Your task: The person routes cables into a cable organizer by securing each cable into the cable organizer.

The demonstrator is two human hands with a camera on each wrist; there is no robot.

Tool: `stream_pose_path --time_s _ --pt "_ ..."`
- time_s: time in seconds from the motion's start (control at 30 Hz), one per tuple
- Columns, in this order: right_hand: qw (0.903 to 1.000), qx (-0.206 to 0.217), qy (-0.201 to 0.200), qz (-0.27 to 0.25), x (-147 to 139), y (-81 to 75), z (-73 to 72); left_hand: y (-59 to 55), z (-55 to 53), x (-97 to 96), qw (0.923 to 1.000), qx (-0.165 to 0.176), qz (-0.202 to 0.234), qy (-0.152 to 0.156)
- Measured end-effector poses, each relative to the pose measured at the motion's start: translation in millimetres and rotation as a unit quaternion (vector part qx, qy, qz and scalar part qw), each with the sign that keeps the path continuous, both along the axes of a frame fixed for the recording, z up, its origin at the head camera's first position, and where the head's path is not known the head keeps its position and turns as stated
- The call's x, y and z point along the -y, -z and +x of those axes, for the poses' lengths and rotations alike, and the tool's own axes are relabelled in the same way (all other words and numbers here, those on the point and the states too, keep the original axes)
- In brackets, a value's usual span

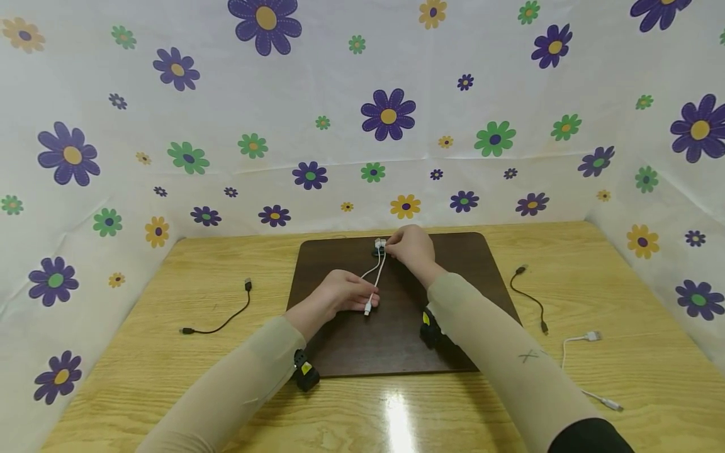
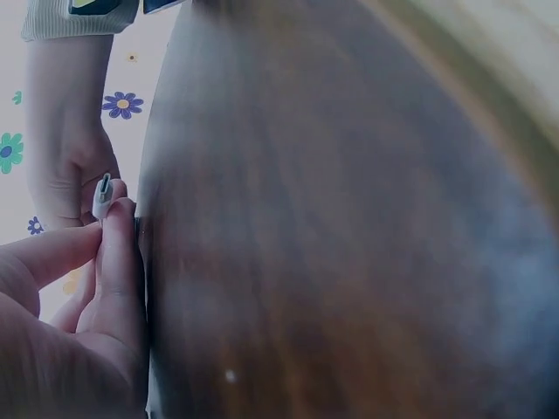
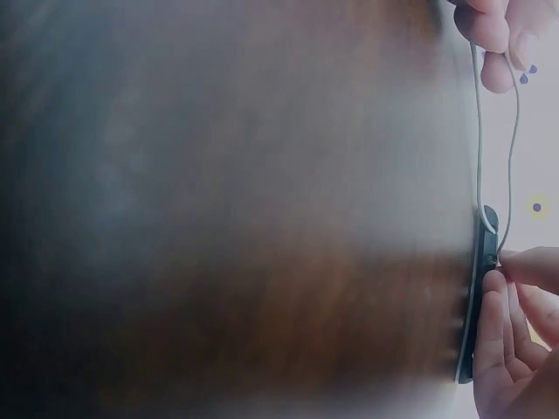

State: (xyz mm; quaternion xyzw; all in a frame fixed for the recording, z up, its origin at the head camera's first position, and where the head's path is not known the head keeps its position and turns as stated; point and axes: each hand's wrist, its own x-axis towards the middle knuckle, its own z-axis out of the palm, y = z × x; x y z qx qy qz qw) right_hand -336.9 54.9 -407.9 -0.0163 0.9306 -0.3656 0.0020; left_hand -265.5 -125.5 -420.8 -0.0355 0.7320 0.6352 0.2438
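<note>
My left hand point(image 1: 340, 291) pinches a white USB cable point(image 1: 382, 267) near its small end, over the middle of a dark brown board point(image 1: 391, 352). The cable's USB-C plug point(image 2: 103, 196) sticks out past the thumb and fingertips in the left wrist view. At the board's far edge lies a black cable holder point(image 3: 490, 218), a long strip partly hidden by fingers. My right hand point(image 1: 413, 248) pinches the white cable right at this strip. White USB-A plugs point(image 1: 379, 243) stand at the holder, and the white cord runs in two strands from there to my left hand.
On the left of the wooden table lies a short black cable point(image 1: 229, 319). To the right are another black cable point(image 1: 532, 297) and a loose white cable point(image 1: 578, 338). A flower-printed cloth point(image 1: 334, 145) hangs behind and along both sides.
</note>
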Motion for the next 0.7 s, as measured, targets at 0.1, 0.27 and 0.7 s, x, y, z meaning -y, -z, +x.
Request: stream_pose_path --time_s 0.1,0.27,0.7 --pt "0.9999 -0.005 -0.005 0.014 1.1 -0.1 -0.6 -0.8 -0.8 -1.4 1.0000 0.002 -0.005 -0.001" --pt "0.9993 -0.008 -0.013 0.033 2.8 -0.3 -1.3 -2.0 -1.8 -2.3 1.0000 0.004 -0.007 0.000" --pt "0.9981 -0.011 -0.034 0.051 0.8 -0.8 -4.9 -4.4 -2.2 2.3 1.0000 0.000 -0.010 -0.001"
